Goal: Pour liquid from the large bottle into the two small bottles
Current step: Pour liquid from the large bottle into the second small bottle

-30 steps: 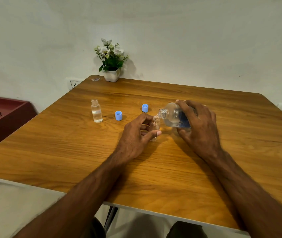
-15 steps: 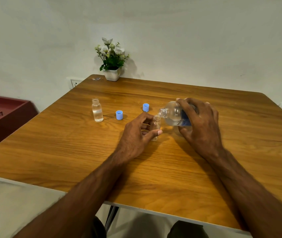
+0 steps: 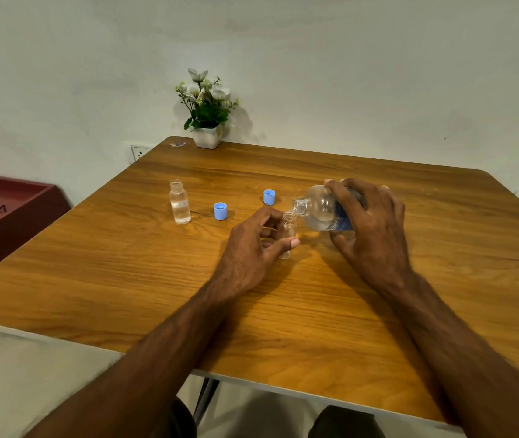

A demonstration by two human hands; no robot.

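A person's right hand [image 3: 370, 229] tips the large bottle [image 3: 323, 210] nearly flat, fingers curled over its body w/ thumb under, its uncapped mouth just above and touching-close to the rim of a small bottle [image 3: 288, 230] standing at mid-table [image 3: 378, 311]. The left hand [image 3: 253, 248] steadies that small bottle, thumb & fingers pinching its lower half. It looks empty or nearly so; whether liquid is running yet is too fine to tell. The other small bottle [image 3: 180, 202] stands uncapped well apart to the left, about half full, so this appears to be the 2nd fill. Two blue caps [image 3: 220, 211] [image 3: 269, 197] lie between the bottles; a potted plant [image 3: 206, 112] sits at the far edge.

Risks from here: the large mouth is wider than the small neck, so any extra tilt could send a surge over the rim & onto the wood. A loose pinch could let the light bottle tip when the stream hits. Overfilling is likely if the pour isn't cut early.
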